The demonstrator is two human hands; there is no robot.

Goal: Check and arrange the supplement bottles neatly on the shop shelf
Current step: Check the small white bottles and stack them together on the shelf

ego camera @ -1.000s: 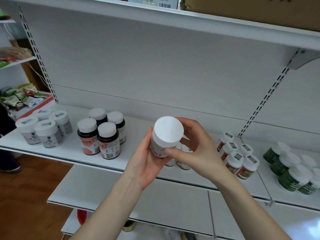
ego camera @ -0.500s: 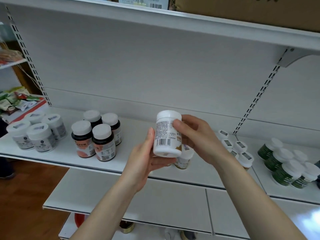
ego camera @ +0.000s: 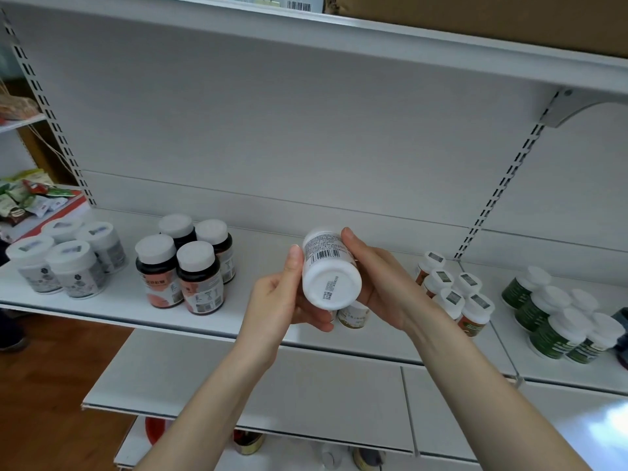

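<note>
**Item in hand:** one white supplement bottle (ego camera: 331,273), held in the air in front of the middle shelf (ego camera: 268,246) and tipped so its base faces me. There is a barcode on its side and a small printed code on the base.

**Grip:** my left hand (ego camera: 280,302) clasps it from the left, thumb up the side and fingers curled beneath. My right hand (ego camera: 385,283) wraps it from the right. Both are clamped on the bottle.

**Step, as I judge it:** reading the base print.
- I keep the base square to my eyes and my fingers off the code.
- I turn the bottle upright before setting it down, label to the front.

**Stock on the shelf:**
- Far left: four pale jars (ego camera: 64,263).
- Left of centre: four dark bottles with white caps (ego camera: 185,266).
- Behind my hands: a beige-labelled bottle (ego camera: 355,317), partly hidden.
- Right: orange-labelled small bottles (ego camera: 453,294).
- Far right: green-labelled bottles (ego camera: 557,322).

**Open room:**
- A bare stretch of shelf lies between the dark bottles and my hands.
- There is more bare shelf behind, towards the back panel.
- The upper shelf (ego camera: 339,34) sits well above, so lifting is unhindered.

**Edges:**
- The shelf's front lip runs just below my wrists.
- A lower shelf (ego camera: 323,396) juts out nearer to me.
- I should seat the bottle well back from the lip, in line with its neighbour and without knocking it.
</note>
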